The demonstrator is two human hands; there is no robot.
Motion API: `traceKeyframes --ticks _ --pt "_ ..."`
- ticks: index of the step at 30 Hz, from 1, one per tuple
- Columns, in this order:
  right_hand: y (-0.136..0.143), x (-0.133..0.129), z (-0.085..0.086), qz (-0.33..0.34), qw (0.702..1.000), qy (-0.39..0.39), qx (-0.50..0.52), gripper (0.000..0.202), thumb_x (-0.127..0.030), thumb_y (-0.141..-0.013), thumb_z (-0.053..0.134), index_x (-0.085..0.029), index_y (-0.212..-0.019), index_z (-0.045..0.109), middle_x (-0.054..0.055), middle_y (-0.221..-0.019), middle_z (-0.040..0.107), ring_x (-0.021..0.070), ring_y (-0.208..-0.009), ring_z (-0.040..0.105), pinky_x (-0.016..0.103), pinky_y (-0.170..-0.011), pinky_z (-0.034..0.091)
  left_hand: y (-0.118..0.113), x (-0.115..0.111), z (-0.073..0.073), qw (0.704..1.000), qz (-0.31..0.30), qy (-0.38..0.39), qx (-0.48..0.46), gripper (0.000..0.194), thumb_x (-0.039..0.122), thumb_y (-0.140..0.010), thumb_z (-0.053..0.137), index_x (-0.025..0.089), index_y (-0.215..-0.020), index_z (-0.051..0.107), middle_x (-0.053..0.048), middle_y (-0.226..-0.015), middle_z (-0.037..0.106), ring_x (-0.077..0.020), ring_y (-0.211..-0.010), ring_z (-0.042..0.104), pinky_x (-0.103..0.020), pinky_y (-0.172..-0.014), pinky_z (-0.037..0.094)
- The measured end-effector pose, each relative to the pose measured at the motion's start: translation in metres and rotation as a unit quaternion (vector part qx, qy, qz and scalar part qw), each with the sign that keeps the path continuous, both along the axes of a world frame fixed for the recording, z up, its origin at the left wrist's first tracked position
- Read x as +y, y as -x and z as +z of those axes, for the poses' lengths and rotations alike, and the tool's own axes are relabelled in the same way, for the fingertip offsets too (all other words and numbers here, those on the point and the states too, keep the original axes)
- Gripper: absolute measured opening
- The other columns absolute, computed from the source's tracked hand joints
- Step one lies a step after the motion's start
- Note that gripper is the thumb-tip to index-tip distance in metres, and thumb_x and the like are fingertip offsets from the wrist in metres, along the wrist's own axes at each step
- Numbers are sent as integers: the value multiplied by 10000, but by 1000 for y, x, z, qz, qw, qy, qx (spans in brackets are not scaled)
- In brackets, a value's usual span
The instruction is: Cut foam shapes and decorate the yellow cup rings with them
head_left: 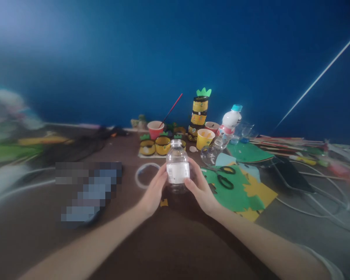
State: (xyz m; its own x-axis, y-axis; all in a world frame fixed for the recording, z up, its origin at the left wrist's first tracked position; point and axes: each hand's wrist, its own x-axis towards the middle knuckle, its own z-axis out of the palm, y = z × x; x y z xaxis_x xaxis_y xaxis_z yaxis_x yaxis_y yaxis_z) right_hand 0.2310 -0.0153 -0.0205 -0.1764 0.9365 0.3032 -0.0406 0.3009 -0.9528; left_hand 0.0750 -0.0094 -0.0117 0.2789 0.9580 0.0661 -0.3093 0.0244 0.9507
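A clear plastic bottle (177, 172) with a white label stands upright in the middle, held between both palms. My left hand (156, 189) presses on its left side, and my right hand (202, 189) grips it from the right with the thumb on the label. Just below my left hand lies a small yellow paper scrap (163, 202). Black-handled scissors (225, 181) rest on green paper (236, 196) to the right of my right hand, with yellow paper (266, 191) under it.
Behind the bottle are yellow-and-black rings (162, 145), a red cup (155, 130) holding a red stick, a pineapple-like tower (199, 116), a yellow cup (205, 138) and a white bottle (231, 119). Clear tape (138, 177) lies left. A pixelated object (95, 194) sits farther left; cables run right.
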Motion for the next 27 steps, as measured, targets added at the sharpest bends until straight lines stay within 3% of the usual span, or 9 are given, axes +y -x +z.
traceKeyframes --ticks 3,10,17,27 --pt "0 0 1 4 1000 -2 -8 507 -340 -839 491 -301 -1305 294 0 -1399 318 189 -1294 263 406 -1070 241 1 0 1 1000 19 0 25 444 357 -830 467 235 -1255 428 -22 -1324 454 -231 -1265 329 -368 -1065 239" --pt "1 0 2 16 1000 4 10 496 -345 -841 479 -286 -1297 293 31 -1332 405 197 -1205 399 397 -1016 332 2 -3 1 998 33 -9 58 477 343 -802 504 230 -1258 420 -45 -1324 449 -257 -1239 364 -400 -1052 251" --pt "0 0 2 -26 998 -20 -60 543 -359 -815 513 -273 -1302 290 58 -1315 401 208 -1185 409 402 -1002 340 3 1 -6 997 32 -66 37 523 281 -812 486 238 -1310 334 -42 -1393 349 -231 -1285 287 -379 -1061 233" --pt "0 0 2 -52 985 -82 -144 569 -334 -778 572 -283 -1288 325 71 -1155 399 212 -1130 406 406 -996 343 3 5 -2 995 45 -73 42 426 258 -796 522 191 -1211 455 -68 -1286 478 -227 -1177 429 -358 -1018 300"
